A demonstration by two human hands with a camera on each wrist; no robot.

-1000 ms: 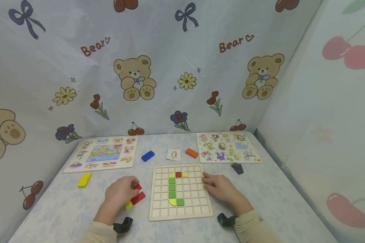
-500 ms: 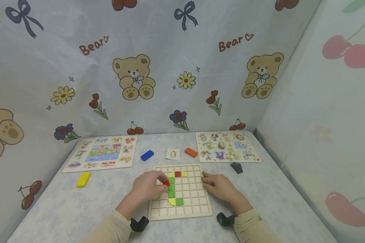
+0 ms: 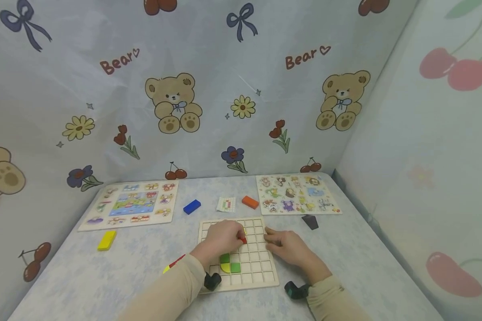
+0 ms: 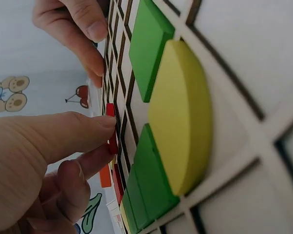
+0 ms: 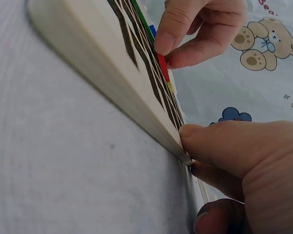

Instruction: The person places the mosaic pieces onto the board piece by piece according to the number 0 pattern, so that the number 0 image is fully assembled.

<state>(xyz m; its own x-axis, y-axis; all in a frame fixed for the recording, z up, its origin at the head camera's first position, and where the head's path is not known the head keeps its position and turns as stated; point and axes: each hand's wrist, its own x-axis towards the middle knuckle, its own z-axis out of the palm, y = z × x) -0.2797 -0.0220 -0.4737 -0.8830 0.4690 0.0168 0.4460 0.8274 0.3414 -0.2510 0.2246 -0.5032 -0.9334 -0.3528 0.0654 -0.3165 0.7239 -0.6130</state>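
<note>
My left hand (image 3: 223, 235) is over the upper middle of the wooden grid board (image 3: 260, 279), pinching a small red square tile (image 4: 111, 110) between thumb and finger. The tile is close over the squares. At the board's right edge, my right hand (image 3: 291, 247) grips the rim with thumb on top and a finger at the lower edge. In the left wrist view, a yellow rounded tile (image 4: 178, 117) sits in the grid between green tiles (image 4: 150, 46). A red tile and more yellow lie farther along. The left hand hides part of the pattern in the head view.
Loose red and yellow tiles (image 3: 176, 261) lie left of the board, partly behind the left sleeve. Around are a yellow block (image 3: 106, 240), blue block (image 3: 192, 207), pattern card (image 3: 226, 204), orange block (image 3: 250, 202), dark piece (image 3: 310, 221) and two picture boards (image 3: 168, 214) behind.
My left hand has picked up a red tile from beside the board and carried it right, over the grid to its upper middle. The right hand stays at the board's right edge.
</note>
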